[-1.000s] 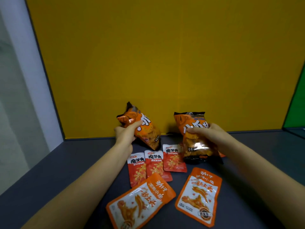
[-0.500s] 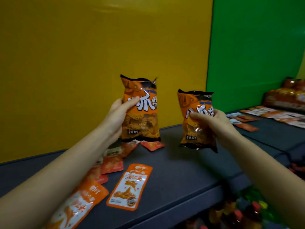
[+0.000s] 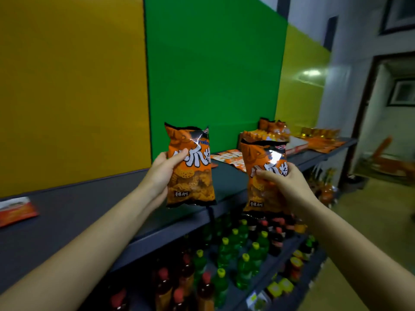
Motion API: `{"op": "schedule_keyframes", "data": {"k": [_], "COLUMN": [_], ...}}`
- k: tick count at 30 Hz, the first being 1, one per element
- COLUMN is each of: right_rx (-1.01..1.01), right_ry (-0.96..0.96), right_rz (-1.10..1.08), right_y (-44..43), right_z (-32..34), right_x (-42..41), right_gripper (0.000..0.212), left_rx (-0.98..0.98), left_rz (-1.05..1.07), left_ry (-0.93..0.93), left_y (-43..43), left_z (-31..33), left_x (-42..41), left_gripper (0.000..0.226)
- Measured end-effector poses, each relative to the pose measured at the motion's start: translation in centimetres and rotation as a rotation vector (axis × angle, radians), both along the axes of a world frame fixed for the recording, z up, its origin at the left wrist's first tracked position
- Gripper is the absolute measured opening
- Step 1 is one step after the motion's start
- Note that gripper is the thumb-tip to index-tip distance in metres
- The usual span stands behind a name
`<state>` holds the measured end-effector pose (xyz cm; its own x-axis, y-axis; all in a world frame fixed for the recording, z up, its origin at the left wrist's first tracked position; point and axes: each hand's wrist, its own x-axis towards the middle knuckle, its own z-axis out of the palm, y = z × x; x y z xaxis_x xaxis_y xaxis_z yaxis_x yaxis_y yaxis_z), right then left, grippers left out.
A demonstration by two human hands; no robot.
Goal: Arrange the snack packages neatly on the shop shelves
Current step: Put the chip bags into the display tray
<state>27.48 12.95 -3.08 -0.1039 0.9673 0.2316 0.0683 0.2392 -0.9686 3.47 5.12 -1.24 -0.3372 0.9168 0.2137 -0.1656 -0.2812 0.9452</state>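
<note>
Two orange-and-black snack bags are held upright side by side in front of the shelving, apart from each other and clear of every surface. The right snack bag (image 3: 261,158) is gripped by the right hand (image 3: 292,189); the fingers (image 3: 292,168) are curled round its right edge and the thumb is pressed across its front. The left snack bag (image 3: 193,178) is gripped by the left hand (image 3: 159,176) in the same way, the thumb laid beside the large white characters. Both bags are closed along crimped black top edges and look puffed; lattice-shaped orange pieces are seen on their lower halves, though it cannot be told whether these are printed or seen through a window.

Behind the bags a dark grey upper shelf (image 3: 89,212) is seen; a red-and-white packet (image 3: 15,209) lies flat on it at the far left; flat orange packets (image 3: 231,157) are spread on it further along, and a heap of orange bags (image 3: 274,129) is piled beyond them. The shelf is backed by a yellow panel (image 3: 67,86) and a green panel (image 3: 213,75).

The lower shelf (image 3: 267,269) is filled with upright bottles in rows; green bottles (image 3: 243,269) with yellow caps are grouped towards the right; dark bottles (image 3: 162,286) with red caps are grouped towards the left.
</note>
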Motion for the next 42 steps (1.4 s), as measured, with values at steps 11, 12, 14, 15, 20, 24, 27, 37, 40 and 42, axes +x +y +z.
{"op": "schedule_keyframes", "data": {"k": [11,12,14,15,20,24,27,37,40,42], "right_rx": [-0.051,-0.044,-0.029,-0.02,0.032,0.052,0.074,0.105,0.117,0.125], "right_ry": [-0.006,-0.013,-0.016,-0.016,-0.035,-0.036,0.013,-0.009,-0.033,-0.037], "right_rz": [-0.117,-0.126,-0.144,-0.15,-0.175,-0.175,-0.159,-0.048,0.034,0.093], "right_y": [11.4,12.6,15.4,17.0,25.9,32.9,37.5,52.0,56.0,58.7], "right_z": [-2.6,-2.5,-2.3,-2.1,-0.8,0.3,1.4,1.3,1.8,2.4], "right_x": [14.3,15.3,17.3,18.2,22.7,26.4,29.1,34.2,35.6,36.4], "right_gripper": [0.092,0.09,0.09,0.092,0.085,0.074,0.071,0.067,0.069,0.071], "left_rx": [-0.05,-0.048,-0.044,-0.042,-0.007,0.015,0.023,0.055,0.042,0.039], "left_rz": [-0.115,-0.121,-0.132,-0.136,-0.149,-0.143,-0.127,-0.038,0.024,0.081], "left_ry": [-0.038,-0.041,-0.047,-0.038,0.01,0.008,0.0,0.007,-0.011,-0.033], "left_y": [14.3,15.8,19.1,20.8,30.3,37.8,42.6,54.9,57.6,59.3], "left_z": [-1.3,-1.3,-1.1,-1.0,0.3,1.5,2.0,0.4,0.3,0.6], "left_x": [15.0,16.2,18.5,19.6,24.2,27.6,30.4,38.0,39.7,40.5], "left_gripper": [0.039,0.039,0.039,0.038,0.026,0.032,0.028,0.019,0.025,0.029]}}
